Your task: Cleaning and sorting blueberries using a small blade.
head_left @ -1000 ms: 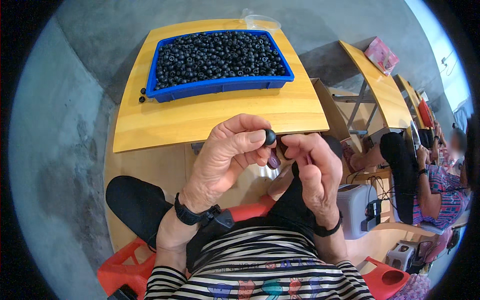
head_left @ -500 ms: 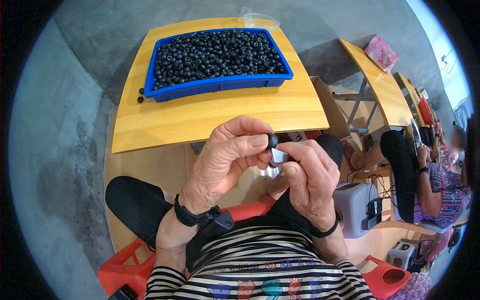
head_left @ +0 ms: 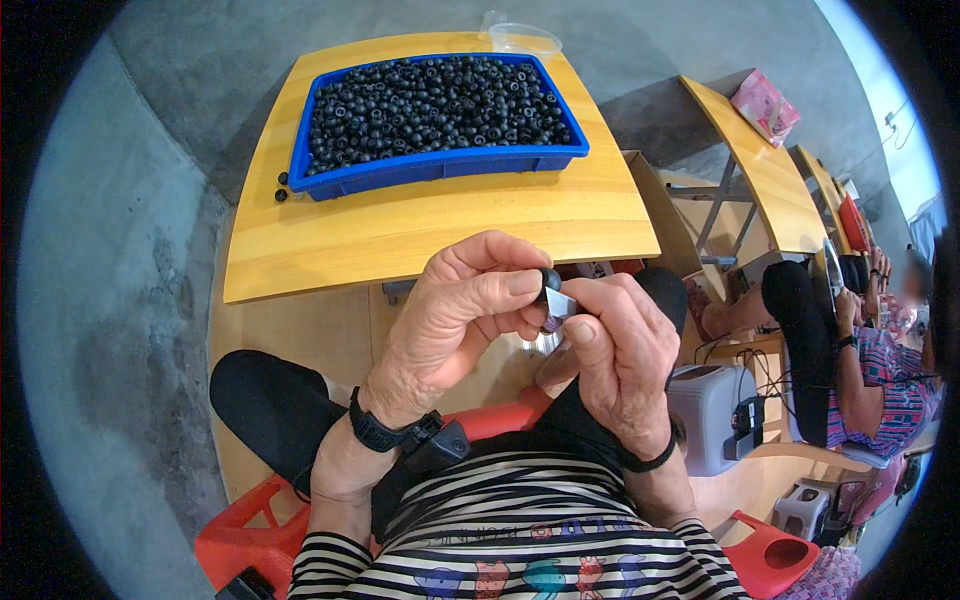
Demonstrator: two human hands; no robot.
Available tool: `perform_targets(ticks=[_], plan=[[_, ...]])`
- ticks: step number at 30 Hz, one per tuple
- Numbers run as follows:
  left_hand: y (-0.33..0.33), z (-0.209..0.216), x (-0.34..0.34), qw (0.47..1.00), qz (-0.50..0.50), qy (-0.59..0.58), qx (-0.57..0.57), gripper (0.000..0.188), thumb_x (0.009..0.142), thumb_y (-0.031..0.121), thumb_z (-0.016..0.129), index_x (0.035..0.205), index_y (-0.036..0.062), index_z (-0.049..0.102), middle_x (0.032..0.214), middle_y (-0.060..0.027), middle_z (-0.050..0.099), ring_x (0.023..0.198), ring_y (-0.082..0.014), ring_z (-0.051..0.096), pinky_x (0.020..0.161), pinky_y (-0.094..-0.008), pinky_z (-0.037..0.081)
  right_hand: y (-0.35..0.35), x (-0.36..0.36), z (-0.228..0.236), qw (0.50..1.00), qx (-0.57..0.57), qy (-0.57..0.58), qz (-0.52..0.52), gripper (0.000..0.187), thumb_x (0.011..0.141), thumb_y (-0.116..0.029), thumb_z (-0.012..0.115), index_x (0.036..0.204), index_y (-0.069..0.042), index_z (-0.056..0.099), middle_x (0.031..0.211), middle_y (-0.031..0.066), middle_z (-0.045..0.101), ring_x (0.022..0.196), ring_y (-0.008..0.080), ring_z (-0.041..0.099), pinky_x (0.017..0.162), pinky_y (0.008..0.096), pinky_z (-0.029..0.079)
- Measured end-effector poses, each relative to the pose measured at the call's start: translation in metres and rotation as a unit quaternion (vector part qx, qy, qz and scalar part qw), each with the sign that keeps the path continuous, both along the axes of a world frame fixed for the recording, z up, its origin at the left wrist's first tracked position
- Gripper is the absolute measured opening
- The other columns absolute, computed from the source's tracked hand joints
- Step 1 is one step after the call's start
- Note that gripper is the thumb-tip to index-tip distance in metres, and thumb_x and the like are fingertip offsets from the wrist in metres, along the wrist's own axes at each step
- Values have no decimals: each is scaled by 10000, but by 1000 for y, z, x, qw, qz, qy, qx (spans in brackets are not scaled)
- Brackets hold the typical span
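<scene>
Between thumb and fingers, my left hand (head_left: 450, 310) pinches a small black ball-shaped part (head_left: 550, 279). My right hand (head_left: 625, 350) is closed on a small flat blade (head_left: 561, 303) with a slanted pale-grey face. The blade lies against the black part or right beside it; exactly where they touch is hidden by the fingers. Both hands are held over my lap, in front of the table's near edge. Farther off, a blue tray (head_left: 440, 172) holds a heap of similar black hollow parts (head_left: 430, 110).
The tray stands on a yellow wooden table (head_left: 440, 225). Two loose black parts (head_left: 281, 195) lie left of it, and a clear plastic tub (head_left: 525, 40) sits at the back edge. To the right are a grey stool (head_left: 700, 415), another table (head_left: 755, 185) and a seated co-worker (head_left: 880, 390).
The blade has shifted slightly up against the black part and now covers more of it. Both hands stay almost in place.
</scene>
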State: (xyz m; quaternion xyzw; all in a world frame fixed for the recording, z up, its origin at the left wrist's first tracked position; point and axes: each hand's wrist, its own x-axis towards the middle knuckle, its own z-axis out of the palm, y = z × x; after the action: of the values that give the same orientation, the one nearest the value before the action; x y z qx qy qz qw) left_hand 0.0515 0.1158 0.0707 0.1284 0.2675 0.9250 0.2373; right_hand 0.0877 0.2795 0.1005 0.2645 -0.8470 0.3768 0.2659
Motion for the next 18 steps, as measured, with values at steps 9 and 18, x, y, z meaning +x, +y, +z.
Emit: perform_targets(ticks=[9, 18], plan=[[3, -3, -1, 1000, -10, -11, 8, 126, 809, 36, 627, 933, 23, 607, 796, -65, 641, 674, -127, 640, 623, -224, 546, 0, -2, -5, 1000, -18, 3, -7, 153, 806, -143, 625, 855, -2, 593, 693, 114, 541, 607, 264, 546, 540, 331, 444], [9, -10, 3, 999, 1, 39, -16, 111, 782, 46, 647, 879, 22, 600, 783, -104, 628, 619, -151, 609, 554, -249, 519, 11, -17, -18, 1000, -6, 12, -26, 101, 813, -94, 606, 796, 2, 579, 646, 124, 511, 556, 268, 528, 508, 326, 427]])
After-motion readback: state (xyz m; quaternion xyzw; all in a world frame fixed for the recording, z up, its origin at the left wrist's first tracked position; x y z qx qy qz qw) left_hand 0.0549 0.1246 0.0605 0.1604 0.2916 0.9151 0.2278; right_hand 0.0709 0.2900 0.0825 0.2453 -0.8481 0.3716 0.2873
